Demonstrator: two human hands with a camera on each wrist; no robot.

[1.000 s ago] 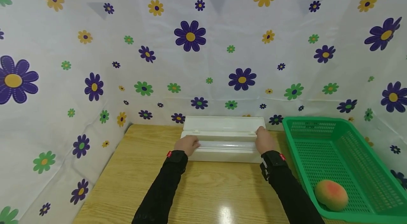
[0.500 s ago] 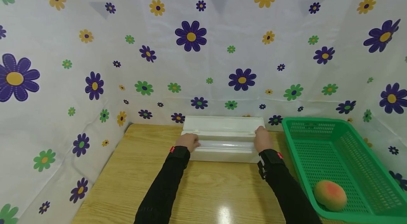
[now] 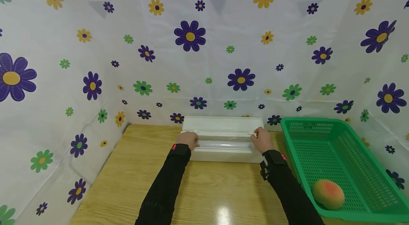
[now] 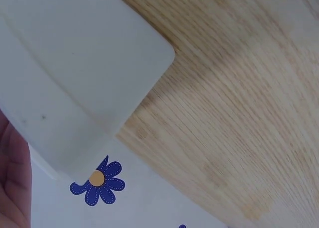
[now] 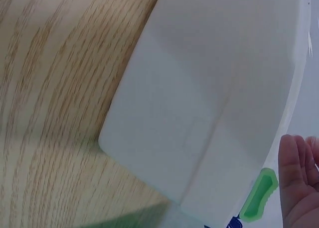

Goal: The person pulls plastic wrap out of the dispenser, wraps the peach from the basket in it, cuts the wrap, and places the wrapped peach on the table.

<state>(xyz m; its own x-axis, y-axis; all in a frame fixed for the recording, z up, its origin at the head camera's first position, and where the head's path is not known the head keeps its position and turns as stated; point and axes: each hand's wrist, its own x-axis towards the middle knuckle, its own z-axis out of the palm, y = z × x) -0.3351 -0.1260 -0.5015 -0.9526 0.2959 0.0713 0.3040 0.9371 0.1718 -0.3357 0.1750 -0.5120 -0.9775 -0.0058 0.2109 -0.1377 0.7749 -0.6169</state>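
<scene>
Flanking glossy cylindrical roll (image 3: 225, 144): fingers (image 3: 193, 139) | smooth white oblong box (image 3: 223, 156) | grained wood (image 3: 214, 189)

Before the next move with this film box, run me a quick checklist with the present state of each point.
1. Lid open: ok, it is raised along the far side of the white box.
2. Film roll inside the box: ok.
3. Hands placed: ok, left hand at the left end, right hand at the right.
4. Each hand's grip on the film edge: cannot tell, the fingertips are too hidden.
5. Fruit apart from the box: ok, it lies in the green basket.
</scene>
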